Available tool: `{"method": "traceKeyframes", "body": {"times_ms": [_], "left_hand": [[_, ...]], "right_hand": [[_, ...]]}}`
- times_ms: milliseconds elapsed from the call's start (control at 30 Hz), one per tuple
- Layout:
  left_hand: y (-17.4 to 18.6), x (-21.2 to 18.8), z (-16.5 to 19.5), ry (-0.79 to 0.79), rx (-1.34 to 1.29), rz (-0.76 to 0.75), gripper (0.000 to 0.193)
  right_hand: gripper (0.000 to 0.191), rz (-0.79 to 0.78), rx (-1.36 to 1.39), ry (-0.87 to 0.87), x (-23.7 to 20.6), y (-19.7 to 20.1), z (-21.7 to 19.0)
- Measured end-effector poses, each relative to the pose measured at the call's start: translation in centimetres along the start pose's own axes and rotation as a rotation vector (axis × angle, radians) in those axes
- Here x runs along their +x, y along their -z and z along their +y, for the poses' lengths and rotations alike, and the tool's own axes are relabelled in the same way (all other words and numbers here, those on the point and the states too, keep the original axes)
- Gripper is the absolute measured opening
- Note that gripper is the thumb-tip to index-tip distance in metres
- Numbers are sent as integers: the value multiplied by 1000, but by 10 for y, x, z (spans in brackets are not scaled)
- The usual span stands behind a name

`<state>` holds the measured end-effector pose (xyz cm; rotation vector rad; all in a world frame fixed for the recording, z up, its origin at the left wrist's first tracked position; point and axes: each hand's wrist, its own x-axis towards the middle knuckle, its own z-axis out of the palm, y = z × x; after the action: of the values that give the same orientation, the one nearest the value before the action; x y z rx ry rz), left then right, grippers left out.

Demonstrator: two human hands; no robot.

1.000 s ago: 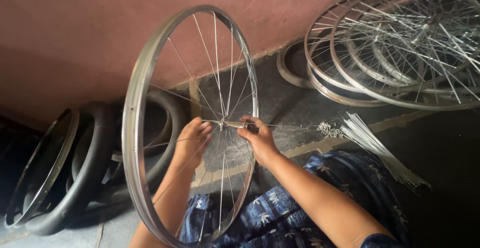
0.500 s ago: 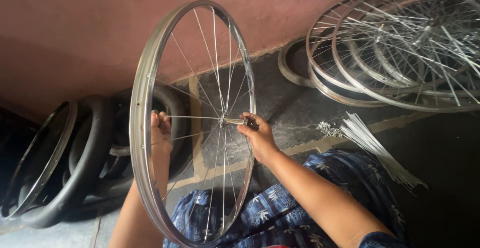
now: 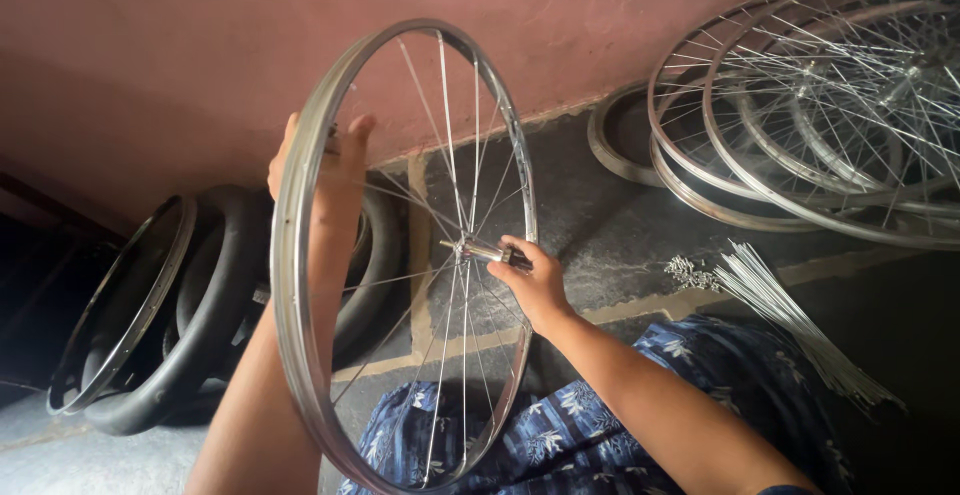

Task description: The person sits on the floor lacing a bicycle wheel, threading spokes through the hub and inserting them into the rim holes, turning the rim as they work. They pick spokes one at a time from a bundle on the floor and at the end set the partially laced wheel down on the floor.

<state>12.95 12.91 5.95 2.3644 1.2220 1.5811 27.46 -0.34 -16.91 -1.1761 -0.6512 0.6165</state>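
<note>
Partly laced bicycle wheel (image 3: 300,285) upright over the lap: left hand (image 3: 325,160) clamped on upper rim, right hand (image 3: 535,280) closed around hub axle (image 3: 485,251). Wide gaps unfilled; loose spokes (image 3: 790,320) beyond right hand.

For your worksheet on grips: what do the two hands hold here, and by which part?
Both hold the bicycle wheel: the left hand grips its rim near the top, the right hand grips the hub axle at the centre.
</note>
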Motion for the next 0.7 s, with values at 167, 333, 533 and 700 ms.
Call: {"method": "traceKeyframes", "body": {"times_ms": [167, 333, 533, 700], "left_hand": [[-13, 18, 16, -253, 357, 152, 67], [-47, 20, 1, -92, -509, -263, 31], [-47, 11, -16, 347, -1368, -580, 25], [-15, -1, -19, 455, -1396, -594, 29]], "right_hand": [[54, -18, 28, -29, 0, 6, -3], [54, 3, 1, -22, -1, 7, -4], [53, -9, -24, -27, -3, 10, -1], [43, 8, -188, 60, 2, 13, -6]]}}
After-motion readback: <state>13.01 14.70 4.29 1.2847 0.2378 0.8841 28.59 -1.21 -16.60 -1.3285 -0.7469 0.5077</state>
